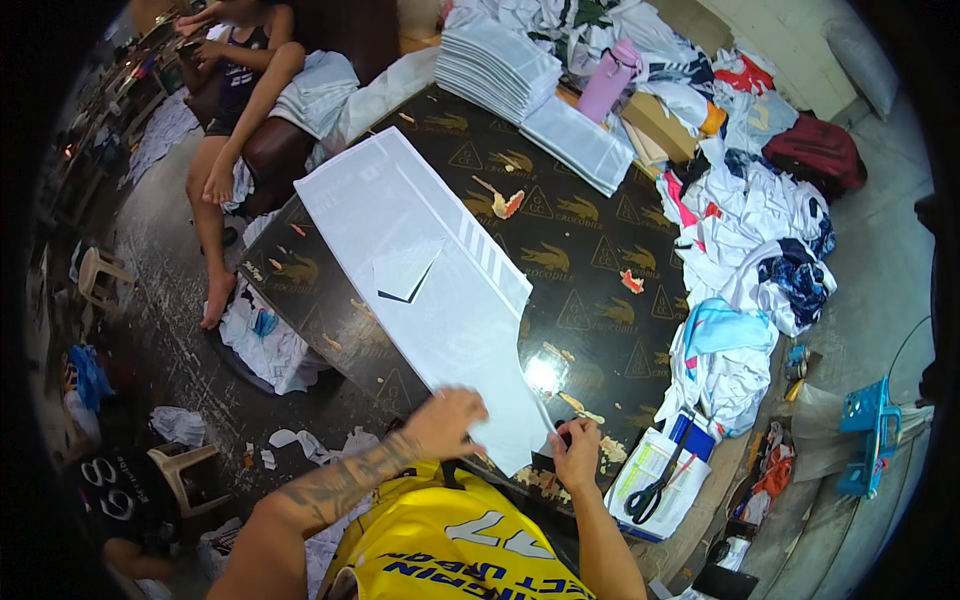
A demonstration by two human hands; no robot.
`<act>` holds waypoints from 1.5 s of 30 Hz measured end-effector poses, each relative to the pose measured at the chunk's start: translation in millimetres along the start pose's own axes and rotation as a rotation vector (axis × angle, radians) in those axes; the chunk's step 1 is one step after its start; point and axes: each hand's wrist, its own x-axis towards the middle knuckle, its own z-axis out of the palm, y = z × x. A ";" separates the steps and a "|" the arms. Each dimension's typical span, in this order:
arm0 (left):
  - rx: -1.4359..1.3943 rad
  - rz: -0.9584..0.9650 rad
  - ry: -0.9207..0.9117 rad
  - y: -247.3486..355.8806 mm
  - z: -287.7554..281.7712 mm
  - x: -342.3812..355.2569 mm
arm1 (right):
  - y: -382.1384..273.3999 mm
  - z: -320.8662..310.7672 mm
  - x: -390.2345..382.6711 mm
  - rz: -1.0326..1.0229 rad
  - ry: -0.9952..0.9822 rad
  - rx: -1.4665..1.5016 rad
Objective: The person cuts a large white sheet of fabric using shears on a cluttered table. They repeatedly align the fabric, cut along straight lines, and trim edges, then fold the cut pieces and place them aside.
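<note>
A long white cut fabric panel (400, 210) lies flat and slanting across a dark printed table. Pale stripes run along its right side, and its near end narrows with a curved edge. On top of it rests a small white piece with a black V-shaped edge (405, 293). My left hand (447, 422) is at the panel's near left edge, thumb and fingers apart. At the near right corner, the fingers of my right hand (577, 452) close on the panel's edge. A small dark bit shows by those fingertips; what it is, I cannot make out.
Stacked white fabric panels (490, 70) and a pink bottle (609, 80) stand at the far edge. Clothing heaps (745, 230) line the right side. Black scissors (645, 500) lie on papers near my right hand. Peeled patches mark the dark tabletop (570, 240). Another person (240, 90) sits far left.
</note>
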 end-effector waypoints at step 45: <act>-0.112 -0.567 0.776 -124.3 -216.9 -80.9 | -233.7 25.7 256.4 0.106 -0.197 0.676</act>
